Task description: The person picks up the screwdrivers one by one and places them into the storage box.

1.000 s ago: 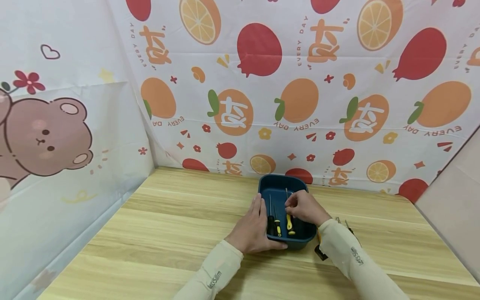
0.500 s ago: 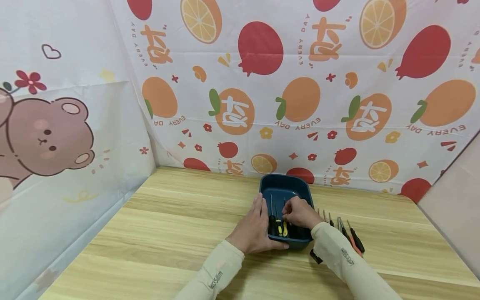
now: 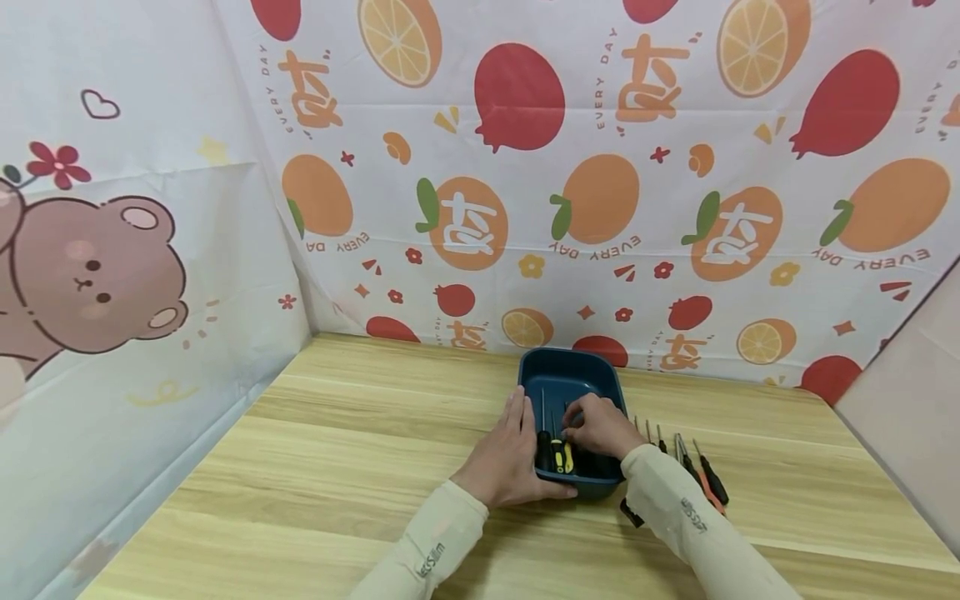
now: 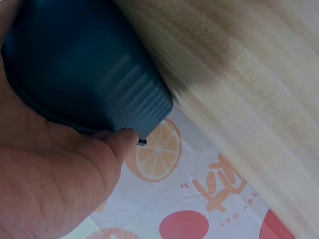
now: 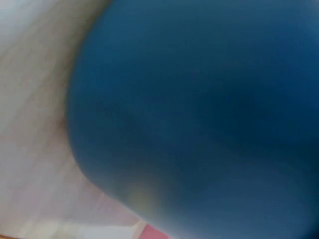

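A dark blue plastic box (image 3: 567,385) rests on the wooden table near the back wall. My left hand (image 3: 501,457) grips its near left corner, fingers along the left side and thumb across the front. The left wrist view shows that hand (image 4: 65,174) at the rim against the ribbed wall. Inside the box, my right hand (image 3: 602,427) pinches a yellow-handled screwdriver (image 3: 568,459), partly hidden by the fingers. Just left of it lie a black-handled screwdriver (image 3: 543,450) and a black-and-yellow one (image 3: 557,457). The right wrist view holds mostly the blurred box wall (image 5: 189,109).
Right of the box, several tools lie on the table (image 3: 360,450), among them a black-handled screwdriver (image 3: 716,486) and an orange-handled tool (image 3: 711,493). A black object (image 3: 632,512) shows beside my right sleeve. A fruit-print cloth (image 3: 517,208) hangs behind the table.
My right hand has moved left and slightly down inside the box, bringing the yellow-handled screwdriver beside the other two. My left hand has stayed on the box.
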`<state>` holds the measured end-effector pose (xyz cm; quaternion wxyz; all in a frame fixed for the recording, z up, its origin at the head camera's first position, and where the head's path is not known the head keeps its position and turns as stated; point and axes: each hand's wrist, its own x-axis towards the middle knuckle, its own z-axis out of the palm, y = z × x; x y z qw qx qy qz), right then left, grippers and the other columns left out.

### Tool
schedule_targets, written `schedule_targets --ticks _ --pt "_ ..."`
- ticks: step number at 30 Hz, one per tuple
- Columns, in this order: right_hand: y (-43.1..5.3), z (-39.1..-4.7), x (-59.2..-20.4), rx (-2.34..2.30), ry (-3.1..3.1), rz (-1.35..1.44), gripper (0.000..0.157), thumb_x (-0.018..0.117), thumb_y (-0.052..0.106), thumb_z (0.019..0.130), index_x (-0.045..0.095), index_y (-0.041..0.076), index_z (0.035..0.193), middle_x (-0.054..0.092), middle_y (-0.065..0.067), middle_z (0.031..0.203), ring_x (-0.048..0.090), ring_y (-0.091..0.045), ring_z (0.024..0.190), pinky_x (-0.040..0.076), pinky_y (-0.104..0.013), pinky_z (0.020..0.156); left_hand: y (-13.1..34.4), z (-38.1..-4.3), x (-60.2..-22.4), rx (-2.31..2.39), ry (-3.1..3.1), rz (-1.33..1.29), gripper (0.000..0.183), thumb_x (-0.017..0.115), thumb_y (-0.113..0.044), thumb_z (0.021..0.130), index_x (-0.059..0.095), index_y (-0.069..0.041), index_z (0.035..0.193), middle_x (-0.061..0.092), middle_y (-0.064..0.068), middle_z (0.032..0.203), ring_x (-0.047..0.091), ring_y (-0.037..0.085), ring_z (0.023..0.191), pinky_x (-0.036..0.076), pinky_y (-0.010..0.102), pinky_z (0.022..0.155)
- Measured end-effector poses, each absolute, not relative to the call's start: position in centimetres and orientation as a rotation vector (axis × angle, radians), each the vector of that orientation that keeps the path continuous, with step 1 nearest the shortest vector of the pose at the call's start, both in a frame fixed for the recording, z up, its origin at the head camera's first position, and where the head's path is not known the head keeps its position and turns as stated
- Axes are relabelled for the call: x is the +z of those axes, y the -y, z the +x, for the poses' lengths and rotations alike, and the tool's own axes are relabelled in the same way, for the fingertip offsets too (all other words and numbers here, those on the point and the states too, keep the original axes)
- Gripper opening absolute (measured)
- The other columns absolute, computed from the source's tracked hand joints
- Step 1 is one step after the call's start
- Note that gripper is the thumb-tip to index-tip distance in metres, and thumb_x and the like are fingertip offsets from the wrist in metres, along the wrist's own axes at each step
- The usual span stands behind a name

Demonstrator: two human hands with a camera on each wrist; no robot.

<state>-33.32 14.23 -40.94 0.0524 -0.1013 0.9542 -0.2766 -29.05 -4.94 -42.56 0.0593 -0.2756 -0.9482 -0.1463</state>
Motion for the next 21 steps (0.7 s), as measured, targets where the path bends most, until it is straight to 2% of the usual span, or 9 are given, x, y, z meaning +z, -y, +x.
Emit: schedule_targets --ticks 3,8,13,16,21 --pt "-14.8 -33.1 -40.5 -0.879 -2.93 -0.311 0.013 0.075 0.008 0.091 0.074 0.003 0.103 0.073 -0.009 0.093 0.069 -0.018 0.075 0.06 -0.04 0.074 4.9 -28.9 -42.6 -0.446 2.868 -0.838 0.131 0.069 -0.08 0.074 0.023 0.012 0.155 0.019 0.029 0.163 0.026 0.038 0.15 0.042 0.041 0.111" --pt "-16.8 -33.0 -39.3 -0.906 -3.05 -0.347 0.016 0.072 0.009 0.093 0.073 0.002 0.108 0.072 -0.009 0.097 0.066 -0.021 0.085 0.059 -0.041 0.078 4.9 -28.8 -42.6 -0.464 2.869 -0.845 0.131 0.069 -0.079 0.074 0.021 0.012 0.155 0.017 0.029 0.163 0.026 0.038 0.15 0.041 0.042 0.112" --pt "-19.5 -32.7 -38.2 -0.949 -3.153 -0.287 0.02 0.067 0.009 0.097 0.07 0.0 0.114 0.07 -0.013 0.103 0.065 -0.026 0.088 0.06 -0.041 0.076 4.9 -28.8 -42.6 -0.476 2.853 -0.843 0.133 0.072 -0.078 0.073 0.019 0.012 0.155 0.016 0.029 0.163 0.027 0.039 0.149 0.042 0.043 0.111" --pt "-21.4 -32.5 -37.7 -0.853 -3.237 -0.303 0.02 0.065 0.007 0.097 0.07 -0.003 0.113 0.071 -0.017 0.103 0.067 -0.03 0.088 0.06 -0.043 0.073 4.8 -28.9 -42.6 -0.479 2.842 -0.836 0.134 0.073 -0.078 0.072 0.02 0.012 0.155 0.017 0.029 0.163 0.028 0.04 0.149 0.042 0.043 0.11" --pt "-24.5 -32.1 -37.7 -0.516 -3.375 -0.313 0.018 0.068 0.002 0.092 0.071 -0.005 0.108 0.07 -0.023 0.104 0.068 -0.035 0.086 0.058 -0.048 0.067 4.7 -29.2 -42.7 -0.459 2.833 -0.836 0.134 0.072 -0.079 0.072 0.021 0.013 0.155 0.018 0.03 0.163 0.027 0.04 0.149 0.042 0.044 0.11"
